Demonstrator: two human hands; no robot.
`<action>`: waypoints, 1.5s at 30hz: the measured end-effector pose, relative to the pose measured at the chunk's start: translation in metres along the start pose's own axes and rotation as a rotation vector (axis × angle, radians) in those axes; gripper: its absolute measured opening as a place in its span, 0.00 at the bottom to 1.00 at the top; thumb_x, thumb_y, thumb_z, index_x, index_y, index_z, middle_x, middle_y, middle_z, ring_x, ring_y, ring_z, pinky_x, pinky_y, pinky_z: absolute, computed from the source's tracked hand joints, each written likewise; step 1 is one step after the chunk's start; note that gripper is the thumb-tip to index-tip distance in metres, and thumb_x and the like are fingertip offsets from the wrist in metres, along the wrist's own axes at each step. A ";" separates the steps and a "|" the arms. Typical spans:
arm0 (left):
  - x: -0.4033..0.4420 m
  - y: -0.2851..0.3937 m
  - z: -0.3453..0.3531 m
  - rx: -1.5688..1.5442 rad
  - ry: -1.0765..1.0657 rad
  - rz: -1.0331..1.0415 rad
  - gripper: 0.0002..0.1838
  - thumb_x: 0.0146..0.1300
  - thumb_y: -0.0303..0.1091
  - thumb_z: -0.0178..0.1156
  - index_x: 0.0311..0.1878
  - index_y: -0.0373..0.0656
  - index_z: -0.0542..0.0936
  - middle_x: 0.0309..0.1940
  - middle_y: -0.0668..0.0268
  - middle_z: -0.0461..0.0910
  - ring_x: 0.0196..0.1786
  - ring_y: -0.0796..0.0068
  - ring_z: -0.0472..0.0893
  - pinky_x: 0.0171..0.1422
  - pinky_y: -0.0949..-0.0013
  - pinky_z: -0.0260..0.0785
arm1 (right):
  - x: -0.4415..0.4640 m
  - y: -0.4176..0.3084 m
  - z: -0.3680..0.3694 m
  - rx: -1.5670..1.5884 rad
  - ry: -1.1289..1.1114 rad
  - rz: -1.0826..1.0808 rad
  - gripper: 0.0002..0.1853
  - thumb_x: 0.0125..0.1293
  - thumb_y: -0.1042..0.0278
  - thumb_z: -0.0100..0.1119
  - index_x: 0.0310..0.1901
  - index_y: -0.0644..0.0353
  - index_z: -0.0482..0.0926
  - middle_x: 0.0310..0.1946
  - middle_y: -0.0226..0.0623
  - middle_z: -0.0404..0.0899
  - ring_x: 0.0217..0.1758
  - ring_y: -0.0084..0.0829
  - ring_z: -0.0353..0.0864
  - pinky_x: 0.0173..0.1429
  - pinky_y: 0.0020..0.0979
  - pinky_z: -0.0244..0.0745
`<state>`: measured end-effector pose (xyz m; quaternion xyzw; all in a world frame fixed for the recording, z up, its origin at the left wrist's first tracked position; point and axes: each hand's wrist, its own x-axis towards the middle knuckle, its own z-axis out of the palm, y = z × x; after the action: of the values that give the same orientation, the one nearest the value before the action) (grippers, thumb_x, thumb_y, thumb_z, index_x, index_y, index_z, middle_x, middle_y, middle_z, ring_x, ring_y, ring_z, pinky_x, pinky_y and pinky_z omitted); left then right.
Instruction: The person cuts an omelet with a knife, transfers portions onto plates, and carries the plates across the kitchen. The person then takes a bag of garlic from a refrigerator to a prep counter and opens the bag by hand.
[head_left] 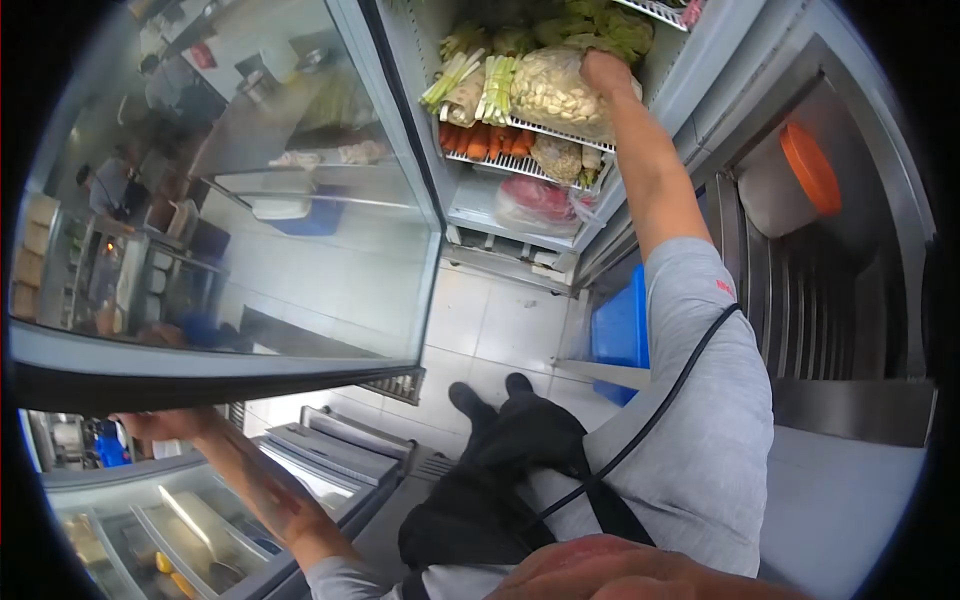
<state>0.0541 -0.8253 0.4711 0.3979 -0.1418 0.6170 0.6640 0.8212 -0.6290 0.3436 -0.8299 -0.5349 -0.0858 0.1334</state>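
Left hand (163, 425): is touching the lower edge of the glass door (240, 200), lower left of the frame; the door is partly hiding the fingers, so I am unable to tell how tightly they are closing.
Glass door: is standing open across the upper left.
Stalks and carrots: bundled green stalks (497, 85) are lying on the upper shelf (548, 128), upper centre; carrots (487, 142) are occupying the level below.
Clear bag (555, 92): is lying on that upper shelf, just right of the stalks, containing pale pieces, kind uncertain; leafy greens (612, 30) are sitting behind it.
Right hand (607, 75): is narrowing around the bag's upper right part, apparently holding plastic; fingertips not fully showing.
Bag step: judged as gripping the bag at its shelf place, the other hand minding the door.
Bag, next move: any lifting would be calling for a firm hold on the plastic, care for the sagging weight, and clearance from the stalks.
Tub (785, 185): is leaning under an orange lid, right side.
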 end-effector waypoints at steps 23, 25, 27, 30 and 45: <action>0.003 -0.053 -0.010 1.078 -0.263 -0.132 0.36 0.68 0.55 0.57 0.70 0.39 0.69 0.50 0.54 0.82 0.30 0.75 0.79 0.44 0.70 0.72 | -0.476 -0.071 0.049 0.236 -0.353 0.344 0.23 0.61 0.51 0.64 0.34 0.69 0.83 0.25 0.55 0.82 0.29 0.51 0.84 0.31 0.46 0.74; -0.028 -0.025 -0.104 1.154 0.100 -0.179 0.27 0.72 0.48 0.55 0.68 0.42 0.73 0.46 0.56 0.84 0.30 0.76 0.79 0.42 0.70 0.72 | -0.528 -0.076 0.103 0.169 -0.680 0.210 0.23 0.61 0.51 0.63 0.35 0.69 0.83 0.26 0.56 0.82 0.30 0.51 0.84 0.32 0.46 0.74; -0.066 0.059 -0.207 1.447 0.417 -0.281 0.21 0.74 0.46 0.54 0.60 0.43 0.79 0.38 0.60 0.86 0.29 0.77 0.79 0.39 0.70 0.73 | -0.554 -0.095 0.158 0.147 -0.948 0.129 0.23 0.61 0.51 0.63 0.35 0.69 0.83 0.27 0.56 0.82 0.31 0.51 0.84 0.33 0.46 0.74; -0.131 0.163 -0.345 1.778 0.636 -0.357 0.17 0.72 0.47 0.57 0.49 0.43 0.85 0.29 0.65 0.87 0.30 0.78 0.82 0.37 0.70 0.73 | -0.553 -0.151 0.218 0.119 -1.205 0.139 0.22 0.61 0.51 0.63 0.36 0.69 0.83 0.28 0.56 0.82 0.33 0.52 0.84 0.35 0.47 0.74; -0.034 0.313 -0.399 1.939 0.363 0.137 0.11 0.49 0.30 0.65 0.36 0.47 0.74 0.28 0.68 0.74 0.31 0.66 0.78 0.34 0.61 0.69 | -0.243 -0.791 0.387 0.192 -1.113 -0.651 0.23 0.60 0.51 0.62 0.40 0.69 0.83 0.35 0.58 0.82 0.41 0.54 0.82 0.45 0.48 0.73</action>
<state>-0.3649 -0.5932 0.3019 0.6597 0.5062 0.5549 0.0253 0.0004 -0.4079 0.0090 -0.5301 -0.7535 0.3690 -0.1229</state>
